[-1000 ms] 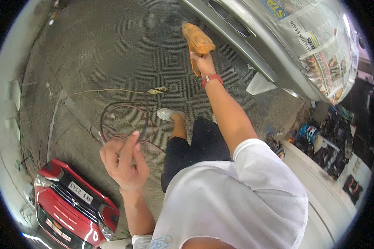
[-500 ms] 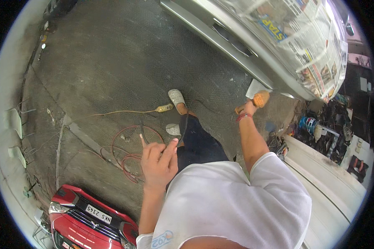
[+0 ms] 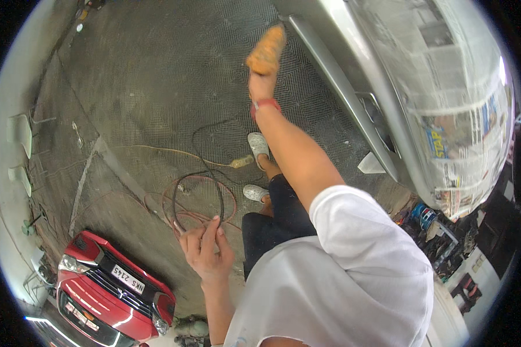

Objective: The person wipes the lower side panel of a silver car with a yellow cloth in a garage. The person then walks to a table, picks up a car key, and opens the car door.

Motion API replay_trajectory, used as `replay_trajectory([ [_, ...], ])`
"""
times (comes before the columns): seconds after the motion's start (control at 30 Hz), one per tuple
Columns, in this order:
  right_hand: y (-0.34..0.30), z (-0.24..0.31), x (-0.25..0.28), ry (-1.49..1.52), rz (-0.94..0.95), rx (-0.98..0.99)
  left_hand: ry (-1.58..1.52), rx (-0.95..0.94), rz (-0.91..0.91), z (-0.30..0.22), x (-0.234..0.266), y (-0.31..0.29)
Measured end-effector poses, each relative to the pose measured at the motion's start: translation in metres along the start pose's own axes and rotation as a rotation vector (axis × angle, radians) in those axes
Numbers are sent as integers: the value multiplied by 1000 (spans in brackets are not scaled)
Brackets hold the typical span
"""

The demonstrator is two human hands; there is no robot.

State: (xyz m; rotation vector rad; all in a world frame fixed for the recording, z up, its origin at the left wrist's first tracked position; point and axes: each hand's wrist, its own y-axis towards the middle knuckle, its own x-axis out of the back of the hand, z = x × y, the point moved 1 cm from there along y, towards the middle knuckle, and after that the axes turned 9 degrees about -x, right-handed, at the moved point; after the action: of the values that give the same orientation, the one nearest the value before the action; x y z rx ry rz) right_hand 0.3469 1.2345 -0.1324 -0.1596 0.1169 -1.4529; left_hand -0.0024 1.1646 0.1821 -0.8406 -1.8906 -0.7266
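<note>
Head view, looking straight down the person's body: the right hand is stretched out at arm's length with its fingers closed around an orange cloth, held up close to the lower edge of a silver car. The cloth is blurred, so its folds and exact shape cannot be read, and whether it touches the car body cannot be told. A red band circles that wrist. Sheets of newspaper cover the car's upper panels, apparently as masking, which would explain why only the bare lower strip is exposed near the cloth.

The left hand hangs free at waist height, fingers loosely spread and holding nothing, well apart from the right. Beyond it, coils of red and black hose lie on the patterned grey floor, and a thin yellowish cord runs across it toward the person's pale shoes.

A red car sits at lower left, its rear half cut off by the rim. Clutter at lower right is too dark and small to make out. The white shirt hides the person's legs almost entirely.
</note>
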Motion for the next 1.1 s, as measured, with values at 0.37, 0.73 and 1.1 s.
replay_trajectory([
  [0.37, 13, -58, 40, -742, 7, -495, -100, 64, 165, 15, -57, 5],
  [0.73, -221, -126, 459, -615, -649, -433, -228, -139, 247, -6, -78, -92],
  [1.1, -302, 52, 535, 289, -1121, -493, -168, -211, 171, -31, -13, -234],
])
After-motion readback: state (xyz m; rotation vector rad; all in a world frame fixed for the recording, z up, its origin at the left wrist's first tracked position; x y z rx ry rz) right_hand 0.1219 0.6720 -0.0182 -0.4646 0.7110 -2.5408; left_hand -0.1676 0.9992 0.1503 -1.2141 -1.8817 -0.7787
